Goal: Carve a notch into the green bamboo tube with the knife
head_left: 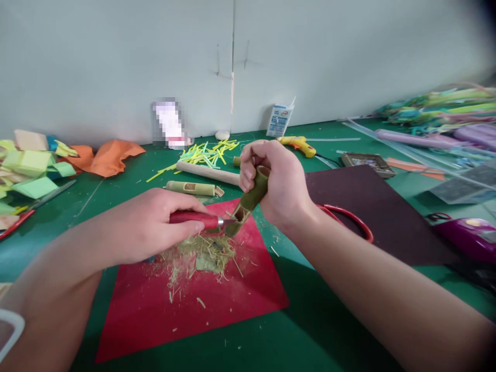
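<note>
Left grip [149, 226] closed round red-handled metal knife [205, 221] | right grip [284, 183] hugging notched green bamboo tube [252, 199] | over flat red sheet [217, 312], far edge!

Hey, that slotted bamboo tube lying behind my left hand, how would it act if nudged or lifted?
The bamboo tube may roll if nudged, given its round sides. It is probably light for its size, since the cut opening suggests a hollow inside. It looks stiff, though that opening could be a weak spot.

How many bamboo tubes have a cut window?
2: one tube in the right hand, another tube on the green table beyond the left hand. More may be hidden.
</note>
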### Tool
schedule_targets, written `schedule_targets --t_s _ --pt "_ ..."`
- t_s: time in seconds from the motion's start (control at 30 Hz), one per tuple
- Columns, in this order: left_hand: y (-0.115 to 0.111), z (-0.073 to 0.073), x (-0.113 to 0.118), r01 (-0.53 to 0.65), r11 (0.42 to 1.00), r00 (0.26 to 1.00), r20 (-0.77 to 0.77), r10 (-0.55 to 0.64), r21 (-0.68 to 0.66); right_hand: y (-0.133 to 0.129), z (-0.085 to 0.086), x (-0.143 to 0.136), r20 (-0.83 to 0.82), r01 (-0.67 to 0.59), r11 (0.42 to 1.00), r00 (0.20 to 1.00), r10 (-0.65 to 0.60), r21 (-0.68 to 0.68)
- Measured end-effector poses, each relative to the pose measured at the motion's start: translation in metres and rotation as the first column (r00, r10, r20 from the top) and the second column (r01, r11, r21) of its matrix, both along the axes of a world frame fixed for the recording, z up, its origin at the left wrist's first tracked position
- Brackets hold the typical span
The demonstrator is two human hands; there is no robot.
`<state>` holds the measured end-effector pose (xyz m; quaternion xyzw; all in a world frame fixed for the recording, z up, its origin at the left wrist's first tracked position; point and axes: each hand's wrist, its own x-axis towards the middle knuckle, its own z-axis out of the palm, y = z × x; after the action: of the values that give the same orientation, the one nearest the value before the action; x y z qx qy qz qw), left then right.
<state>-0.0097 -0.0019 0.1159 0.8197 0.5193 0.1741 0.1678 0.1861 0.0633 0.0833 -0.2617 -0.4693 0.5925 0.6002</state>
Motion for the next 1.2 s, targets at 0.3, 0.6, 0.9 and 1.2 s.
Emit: schedule_targets --t_s 0.3,0.6,0.9,1.2 --pt "0.002 0.003 -0.001 0.086 0.978 0.988 -0.113 -0.109 -0.191 -0.006 0.001 0.000 0.114 -0.252 0.964 0.964 0.242 0.083" --pt "-0.009 0.001 0.007 0.162 0.966 0.969 -0.152 -0.194 -0.199 -0.011 0.002 -0.003 0.153 -0.466 0.864 0.883 0.443 0.189" --pt "-0.018 -0.014 -0.004 0.053 0.956 0.983 -0.156 -0.101 -0.290 -0.008 -0.005 -0.006 0.163 -0.675 0.706 0.737 0.656 0.214" --pt "-0.025 -0.035 -0.008 0.048 0.963 0.994 -0.087 -0.073 -0.266 -0.010 -0.011 -0.017 0.109 -0.623 0.743 0.779 0.617 0.244"
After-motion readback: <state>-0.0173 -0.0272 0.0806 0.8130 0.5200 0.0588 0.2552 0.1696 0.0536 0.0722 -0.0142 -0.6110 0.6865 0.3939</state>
